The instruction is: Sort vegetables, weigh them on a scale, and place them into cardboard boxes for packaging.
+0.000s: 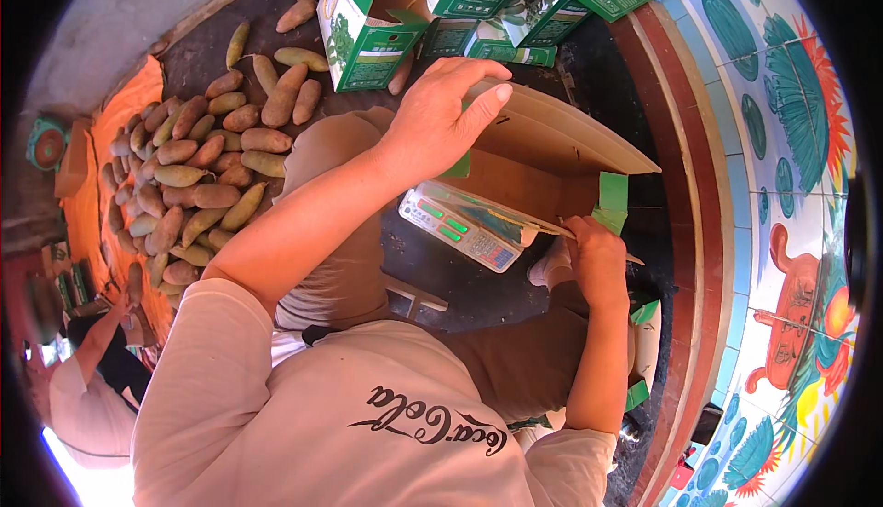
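An opened cardboard box (515, 174), brown inside with green end flaps, stands in front of me. My left hand (441, 120) is over its far-left corner, thumb and fingers apart beside the tall far flap (570, 125). Whether it touches that flap is hard to tell. At the near right side my right hand (598, 254) has its fingers curled on the edge of the near flap. A digital scale (464, 231) with green lit displays shows at the box's near left; the box hides its far part.
Long reddish and greenish tubers (198, 171) lie heaped at the left on orange sheeting (110, 130). Green-and-white cartons (372, 28) stand beyond the box. A raised red-brown ledge (685, 231) and a painted tile wall (786, 194) bound the right. Another person (87, 406) is at lower left.
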Tool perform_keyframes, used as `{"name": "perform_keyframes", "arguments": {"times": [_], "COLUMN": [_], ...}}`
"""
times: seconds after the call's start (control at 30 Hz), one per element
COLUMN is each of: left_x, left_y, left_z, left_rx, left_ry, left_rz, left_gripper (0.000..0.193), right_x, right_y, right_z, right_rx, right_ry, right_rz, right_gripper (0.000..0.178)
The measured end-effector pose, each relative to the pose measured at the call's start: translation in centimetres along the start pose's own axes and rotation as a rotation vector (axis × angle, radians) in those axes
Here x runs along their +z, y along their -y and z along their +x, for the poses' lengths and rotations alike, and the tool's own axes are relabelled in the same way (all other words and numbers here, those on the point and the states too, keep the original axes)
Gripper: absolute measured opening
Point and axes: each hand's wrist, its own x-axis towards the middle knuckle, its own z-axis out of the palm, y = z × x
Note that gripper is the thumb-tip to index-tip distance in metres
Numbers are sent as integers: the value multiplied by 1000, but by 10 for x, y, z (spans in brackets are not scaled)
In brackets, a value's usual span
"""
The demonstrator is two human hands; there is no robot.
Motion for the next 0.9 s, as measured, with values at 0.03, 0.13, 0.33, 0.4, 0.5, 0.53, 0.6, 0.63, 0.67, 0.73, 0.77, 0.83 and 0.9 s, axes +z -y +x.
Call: {"name": "perform_keyframes", "arguments": {"times": [0.03, 0.13, 0.33, 0.4, 0.5, 0.53, 0.6, 0.63, 0.67, 0.73, 0.77, 0.83, 0.9], "left_x": [-2, -6, -19, -37, -71, -85, -110, -119, -126, -143, -147, -145, -142], "left_y": [-2, -5, -6, -8, 11, 20, 43, 59, 82, 128, 150, 185, 223], "left_z": [-1, -4, -4, -4, -10, -17, -38, -49, -63, -107, -132, -180, -236], "left_rx": [-5, 1, 43, 18, 69, -23, -194, -267, -290, -415, -516, -649, -938], "left_ry": [2, -12, -85, -118, -294, -312, -358, -387, -415, -428, -405, -288, -141], "left_rz": [10, 11, -19, -35, -88, -2, 78, 59, 109, 252, 326, 509, 545], "left_gripper": [33, 30, 26, 26, 21, 22, 22, 23, 24, 27, 28, 29, 36], "right_x": [-1, 2, -3, -6, -12, -15, -19, -21, -24, -22, -21, -19, -25], "right_y": [0, -4, -4, -6, 1, 1, 4, 5, 6, 8, 8, 8, 14], "right_z": [0, 0, 2, 1, 2, 1, 3, 3, 4, 8, 8, 7, 7], "right_rx": [17, 44, 12, -1, 19, 48, 100, 93, 104, 95, 104, 124, 131], "right_ry": [20, 67, 90, 93, 136, 126, 120, 125, 102, 85, 79, 79, 64], "right_rz": [-7, -31, -75, -67, -48, 3, 114, 114, 167, 237, 307, 369, 457], "right_gripper": [10, 7, 8, 8, 11, 13, 19, 19, 20, 20, 21, 22, 19]}}
